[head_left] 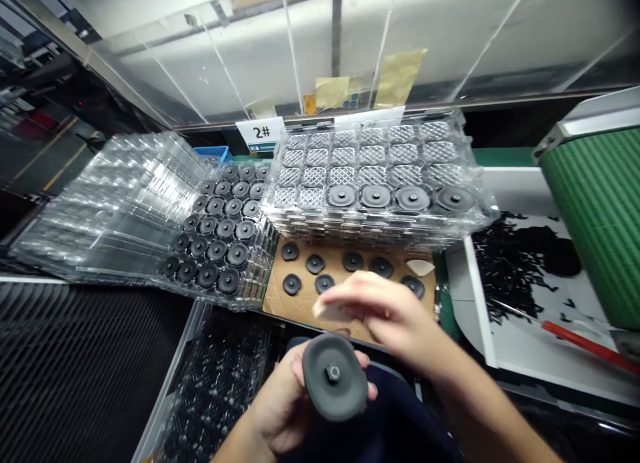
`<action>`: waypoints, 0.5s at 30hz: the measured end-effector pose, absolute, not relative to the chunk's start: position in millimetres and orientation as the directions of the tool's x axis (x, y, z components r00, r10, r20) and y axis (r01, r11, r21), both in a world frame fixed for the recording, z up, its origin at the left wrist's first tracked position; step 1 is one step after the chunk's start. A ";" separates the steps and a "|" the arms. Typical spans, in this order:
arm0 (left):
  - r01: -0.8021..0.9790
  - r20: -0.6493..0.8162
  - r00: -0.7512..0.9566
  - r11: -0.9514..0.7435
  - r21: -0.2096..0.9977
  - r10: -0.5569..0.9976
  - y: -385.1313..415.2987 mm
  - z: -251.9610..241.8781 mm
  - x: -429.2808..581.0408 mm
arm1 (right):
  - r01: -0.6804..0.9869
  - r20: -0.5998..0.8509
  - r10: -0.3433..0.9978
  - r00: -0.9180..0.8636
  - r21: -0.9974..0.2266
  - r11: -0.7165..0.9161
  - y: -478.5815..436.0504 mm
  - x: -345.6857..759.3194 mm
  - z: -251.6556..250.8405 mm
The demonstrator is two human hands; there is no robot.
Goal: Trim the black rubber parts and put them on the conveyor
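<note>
Clear trays (345, 156), a white bin (477, 303) and one black disc (335, 393) held up.
In the big middle pile, four dark discs (375, 196) along the front; in the left trays (255, 270), many more in rows; in the white bin, little black bits (500, 270); on the brown board (274, 298), some loose discs (315, 263). Left fingers (373, 391) around the black disc, just in front of the board; right fingers (353, 292), blurred, pinched on a small pale pad (327, 311).

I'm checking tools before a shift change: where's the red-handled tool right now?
In the head view, the red-handled tool lies at the far right, in the white tray, near the green belt and small black pieces.
</note>
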State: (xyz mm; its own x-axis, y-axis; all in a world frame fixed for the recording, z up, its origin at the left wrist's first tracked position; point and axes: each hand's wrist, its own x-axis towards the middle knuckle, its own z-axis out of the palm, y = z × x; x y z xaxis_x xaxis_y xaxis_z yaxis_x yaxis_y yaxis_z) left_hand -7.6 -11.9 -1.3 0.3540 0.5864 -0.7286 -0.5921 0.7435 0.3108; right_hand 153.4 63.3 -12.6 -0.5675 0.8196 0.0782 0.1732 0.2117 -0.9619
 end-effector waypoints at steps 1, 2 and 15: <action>-0.622 -0.710 0.370 0.727 0.290 0.599 -14.0 -2.4 -8.7 | 0.281 -0.122 0.834 -0.538 -0.959 0.041 69.2 155.6 -31.8; -0.655 -0.684 0.383 0.704 0.273 0.621 -16.2 -3.5 -10.0 | 0.347 -0.222 0.817 -0.533 -0.938 -0.029 73.2 156.1 -53.3; -0.753 -0.467 0.487 0.626 0.204 0.738 -29.8 -16.3 -24.5 | 0.608 -0.425 0.854 -0.300 -0.775 -0.172 8.9 107.5 -242.3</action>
